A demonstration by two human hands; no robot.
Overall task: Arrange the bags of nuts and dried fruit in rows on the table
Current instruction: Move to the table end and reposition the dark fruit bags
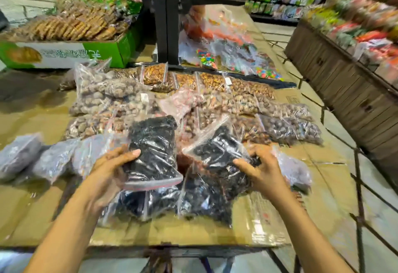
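Table [32,208], topped with flattened cardboard, which gives the plastic a flat bed

Far half: nut bags [215,83] already in rows, overlapping like shingles, paler kernels at the back and darker kinds nearer. Probably grouped by kind so that each row reads at a glance

Left edge: greyish bags [19,156] lying side by side, a row begun

Near middle: loose pile of dark dried fruit [204,197], bags crossing each other, not yet sorted. Two bags are raised above it

Left bag [153,150]: packed with black fruit, zip seal towards the person, tilted up off the pile. The left hand [107,171] grips its near-left side, thumb on top, fingers hidden beneath. That hold keeps the bag flat for laying down

Right bag [217,150]: slacker, with its empty plastic top pointing away. The right hand [262,165] clutches its near side, fingers curled into the plastic

Judgement: the pile is being split, one bag per hand, to extend the front row
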